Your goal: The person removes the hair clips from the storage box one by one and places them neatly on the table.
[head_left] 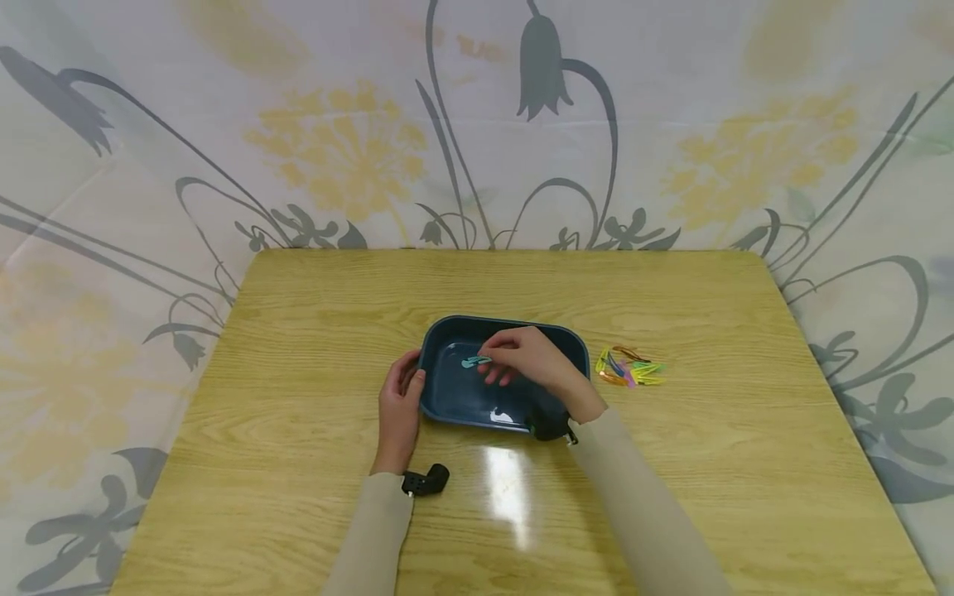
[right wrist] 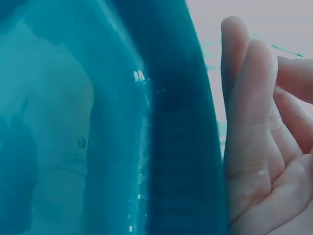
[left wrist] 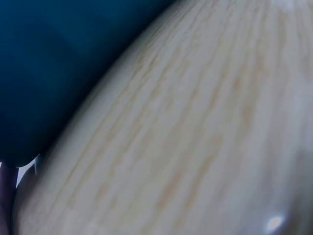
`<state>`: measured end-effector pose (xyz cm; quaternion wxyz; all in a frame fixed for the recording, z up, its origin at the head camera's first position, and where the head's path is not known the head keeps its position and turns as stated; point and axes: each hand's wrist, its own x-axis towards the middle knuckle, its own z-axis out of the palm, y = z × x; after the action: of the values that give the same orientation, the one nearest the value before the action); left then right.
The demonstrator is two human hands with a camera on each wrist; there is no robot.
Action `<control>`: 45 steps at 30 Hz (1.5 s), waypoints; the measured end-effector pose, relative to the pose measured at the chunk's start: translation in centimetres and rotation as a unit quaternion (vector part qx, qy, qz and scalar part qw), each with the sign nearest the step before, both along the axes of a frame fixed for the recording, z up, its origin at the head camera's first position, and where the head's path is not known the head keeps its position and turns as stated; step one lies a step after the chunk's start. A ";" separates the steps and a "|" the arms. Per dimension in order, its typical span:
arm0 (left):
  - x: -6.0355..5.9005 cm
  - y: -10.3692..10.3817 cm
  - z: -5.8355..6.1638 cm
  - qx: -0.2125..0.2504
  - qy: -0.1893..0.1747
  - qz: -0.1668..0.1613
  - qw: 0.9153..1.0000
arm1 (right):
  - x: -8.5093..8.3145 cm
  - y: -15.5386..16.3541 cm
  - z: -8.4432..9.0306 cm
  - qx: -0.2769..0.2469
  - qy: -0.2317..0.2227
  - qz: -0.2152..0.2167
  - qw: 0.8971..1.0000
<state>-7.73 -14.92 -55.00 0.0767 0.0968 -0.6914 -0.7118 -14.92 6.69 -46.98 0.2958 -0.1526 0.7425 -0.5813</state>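
A dark blue rectangular tray (head_left: 455, 397) sits on the table, and its blue side fills the upper left of the left wrist view. My left hand (head_left: 400, 406) grips its left end, thumb up at the rim and fingers along the outer wall. Over the tray's inside, my right hand (head_left: 525, 356) pinches a teal hair clip (head_left: 471, 362) between thumb and forefinger. The right wrist view shows the curled fingers of the right hand (right wrist: 264, 137) beside the tray wall (right wrist: 183, 122); the clip is hidden there.
Just right of the tray lies a loose pile of hair clips (head_left: 632, 370) in yellow, orange, blue, pink and green. The wood-grain table (head_left: 313, 331) ends at a patterned curtain (head_left: 477, 165) behind and at both sides. Light glares off the table in front of the tray.
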 end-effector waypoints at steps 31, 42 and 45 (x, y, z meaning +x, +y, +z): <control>0.6 0.6 2.6 -0.009 -0.022 -0.007 1.000 | 5.4 6.9 -1.2 -0.123 -0.022 -0.185 0.975; 0.6 0.7 2.7 -0.006 -0.022 -0.004 1.000 | 6.6 9.5 -2.5 -0.194 -0.035 -0.257 0.946; 0.7 0.7 2.8 -0.006 -0.020 -0.002 1.000 | 6.9 10.0 -3.0 -0.210 -0.039 -0.273 0.938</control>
<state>-7.05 -14.22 -52.25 0.0615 0.1090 -0.6972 -0.7058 -8.05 16.69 -49.94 0.1157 0.0198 0.6049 -0.7876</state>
